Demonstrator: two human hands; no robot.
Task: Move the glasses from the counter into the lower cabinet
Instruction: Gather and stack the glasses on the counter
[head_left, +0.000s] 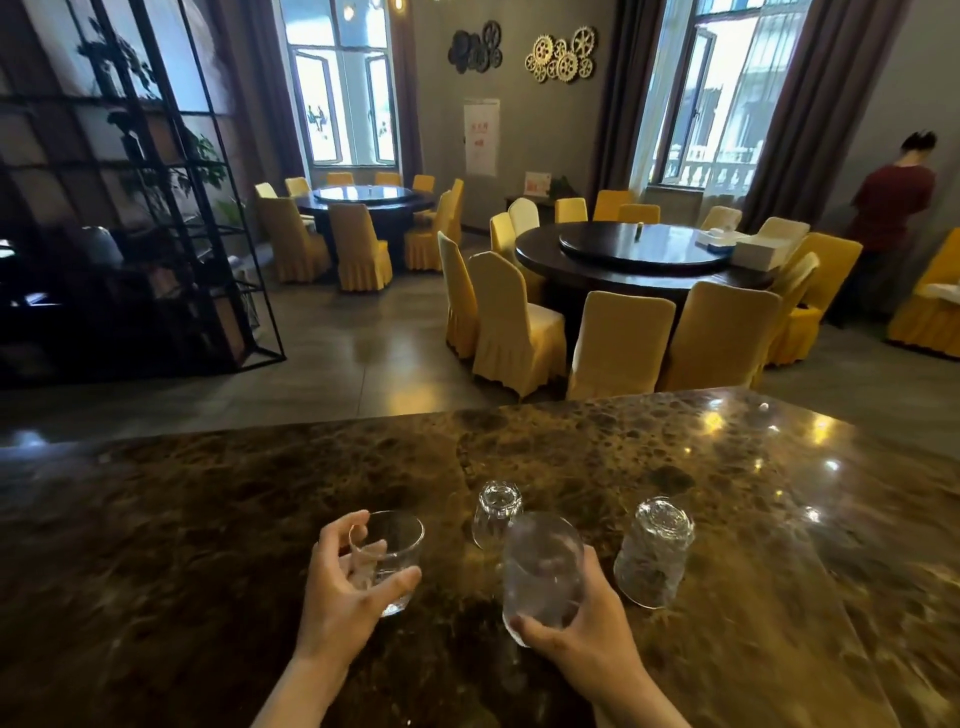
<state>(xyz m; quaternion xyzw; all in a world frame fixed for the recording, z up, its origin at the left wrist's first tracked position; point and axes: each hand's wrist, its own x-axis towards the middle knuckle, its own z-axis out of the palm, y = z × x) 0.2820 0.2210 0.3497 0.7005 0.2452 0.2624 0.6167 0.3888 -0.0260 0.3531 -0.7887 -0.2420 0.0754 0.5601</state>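
Several clear glasses are on or over the dark marble counter. My left hand is wrapped around a short upright tumbler. My right hand grips a taller glass from below and the side, and that glass looks lifted and tilted. Behind it a small faceted glass stands upside down on the counter. To the right, a larger upside-down glass stands alone, untouched. The lower cabinet is out of sight.
The counter's far edge runs across the middle of the view. Beyond it lies a dining room with round dark tables and yellow-covered chairs. A black metal shelf stands at left. A person in a red top stands at far right.
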